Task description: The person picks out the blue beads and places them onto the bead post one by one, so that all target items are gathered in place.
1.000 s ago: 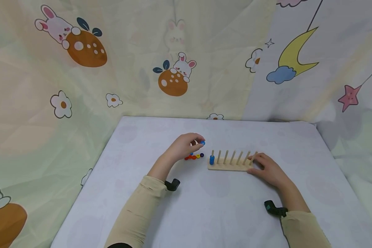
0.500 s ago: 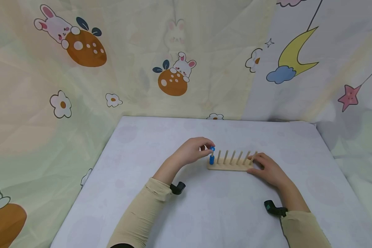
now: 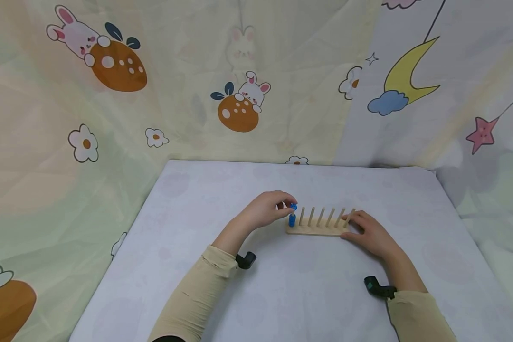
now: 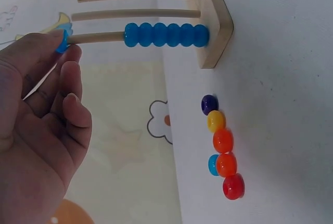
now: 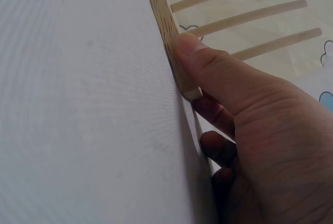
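Between thumb and index finger, my left hand (image 3: 266, 209) pinches a blue bead (image 4: 63, 41) at the tip of the leftmost peg. How far the peg enters the bead is hidden by the fingers. Lower on that peg (image 4: 99, 37) sits a stack of several blue beads (image 4: 160, 35), with bare wood between it and the pinched bead. The wooden peg board (image 3: 314, 231) stands upright on the table; its other pegs carry no beads. At its right end my right hand (image 3: 371, 232) grips the base, thumb on the near edge and fingers behind.
Loose beads lie in a rough row on the table (image 3: 308, 294) beside the board in the left wrist view: a purple bead (image 4: 209, 104), a yellow bead (image 4: 216, 122), two orange ones, a blue one and a red bead (image 4: 233, 186). The left hand hides them from the head view.
My left hand has moved right, carrying the blue bead from above the loose beads to the leftmost peg's tip, then slightly down. The right hand and board have stayed put.
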`<state>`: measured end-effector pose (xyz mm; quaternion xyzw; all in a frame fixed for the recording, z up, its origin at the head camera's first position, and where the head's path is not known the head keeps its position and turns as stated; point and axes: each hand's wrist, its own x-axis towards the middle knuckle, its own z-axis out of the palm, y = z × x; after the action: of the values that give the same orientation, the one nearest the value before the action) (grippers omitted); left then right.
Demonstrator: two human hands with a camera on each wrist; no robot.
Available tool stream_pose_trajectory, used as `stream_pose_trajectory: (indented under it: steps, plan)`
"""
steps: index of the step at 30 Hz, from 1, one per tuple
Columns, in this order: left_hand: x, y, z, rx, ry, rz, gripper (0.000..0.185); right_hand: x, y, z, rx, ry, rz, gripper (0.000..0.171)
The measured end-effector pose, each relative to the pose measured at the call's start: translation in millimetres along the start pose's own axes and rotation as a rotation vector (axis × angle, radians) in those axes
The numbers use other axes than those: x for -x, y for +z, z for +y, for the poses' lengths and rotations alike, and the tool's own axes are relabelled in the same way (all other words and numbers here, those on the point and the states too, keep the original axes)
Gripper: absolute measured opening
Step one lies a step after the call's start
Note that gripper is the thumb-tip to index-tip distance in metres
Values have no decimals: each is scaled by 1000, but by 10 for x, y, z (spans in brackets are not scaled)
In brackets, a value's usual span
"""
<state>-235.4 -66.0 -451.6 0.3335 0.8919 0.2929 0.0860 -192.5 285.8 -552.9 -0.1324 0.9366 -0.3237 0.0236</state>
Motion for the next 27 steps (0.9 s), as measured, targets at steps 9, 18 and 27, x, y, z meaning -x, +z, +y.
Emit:
stream_pose_trajectory:
  steps: [9,18,27]
  plan:
    - [-14,54,-45,1,-2,-7,30,2,-2,-1,-2,-13,5,56]
    - [-26,124,-80,19,-41,-21,26,3,-8,-5,1,-16,9,54]
    - [-52,195,-134,13,-49,-35,23,4,-2,-8,9,-32,24,51]
